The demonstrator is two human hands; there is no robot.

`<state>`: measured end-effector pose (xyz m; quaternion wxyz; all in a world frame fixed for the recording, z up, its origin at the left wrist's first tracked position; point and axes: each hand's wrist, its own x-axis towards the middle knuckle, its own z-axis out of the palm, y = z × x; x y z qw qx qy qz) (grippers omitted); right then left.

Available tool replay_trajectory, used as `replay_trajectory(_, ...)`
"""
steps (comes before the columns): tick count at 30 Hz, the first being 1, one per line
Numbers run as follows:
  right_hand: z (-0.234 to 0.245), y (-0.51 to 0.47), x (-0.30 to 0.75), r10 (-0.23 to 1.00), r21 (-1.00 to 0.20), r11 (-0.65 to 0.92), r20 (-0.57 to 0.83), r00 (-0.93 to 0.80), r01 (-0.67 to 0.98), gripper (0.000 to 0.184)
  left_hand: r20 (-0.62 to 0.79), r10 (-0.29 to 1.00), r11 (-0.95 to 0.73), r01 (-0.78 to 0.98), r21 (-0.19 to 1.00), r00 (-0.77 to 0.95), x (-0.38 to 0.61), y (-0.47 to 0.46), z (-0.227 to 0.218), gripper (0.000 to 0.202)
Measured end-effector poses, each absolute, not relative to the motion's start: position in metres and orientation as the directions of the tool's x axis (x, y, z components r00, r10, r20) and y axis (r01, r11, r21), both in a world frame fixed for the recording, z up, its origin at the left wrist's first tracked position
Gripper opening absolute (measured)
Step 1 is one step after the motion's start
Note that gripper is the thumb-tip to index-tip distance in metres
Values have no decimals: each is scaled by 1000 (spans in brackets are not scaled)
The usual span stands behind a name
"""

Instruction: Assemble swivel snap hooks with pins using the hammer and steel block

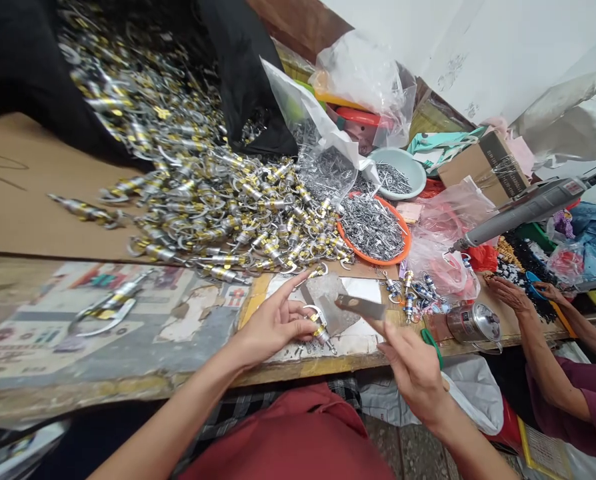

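My left hand pinches a silver-and-yellow carabiner keychain between thumb and fingers, just above the worktop. Under and beyond it sits a grey metal block. In my right hand is a hammer with a wooden handle. Its metal head is raised to the right of the keychain, apart from it. A similar carabiner keychain shows blurred over the printed sheet at the left. A big heap of such keychains spreads behind my left hand.
An orange basket and a pale blue bowl hold small metal pins. Blue-and-silver keychains and a metal mug stand right. An electric screwdriver hangs above. Another person's hands work at the far right.
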<state>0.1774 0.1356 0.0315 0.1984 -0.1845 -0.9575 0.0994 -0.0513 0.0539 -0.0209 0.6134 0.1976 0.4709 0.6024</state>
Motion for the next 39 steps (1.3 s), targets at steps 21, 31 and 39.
replay_trajectory(21, -21, 220, 160, 701, -343, 689, 92, -708, 638, 30, -231, 914, 182, -172, 968, -333, -49, 49, -22, 16)
replay_trajectory(31, -3, 294, 76, 640, -9, 766, 103, -762, 643, 30, 175, 886, -77, 235, 969, -430, -45, 48, -26, 5)
replay_trajectory(39, 14, 274, 78, 661, -224, 750, 284, -695, 622, 21, 90, 877, -21, 150, 988, -472, -44, 47, -20, 14)
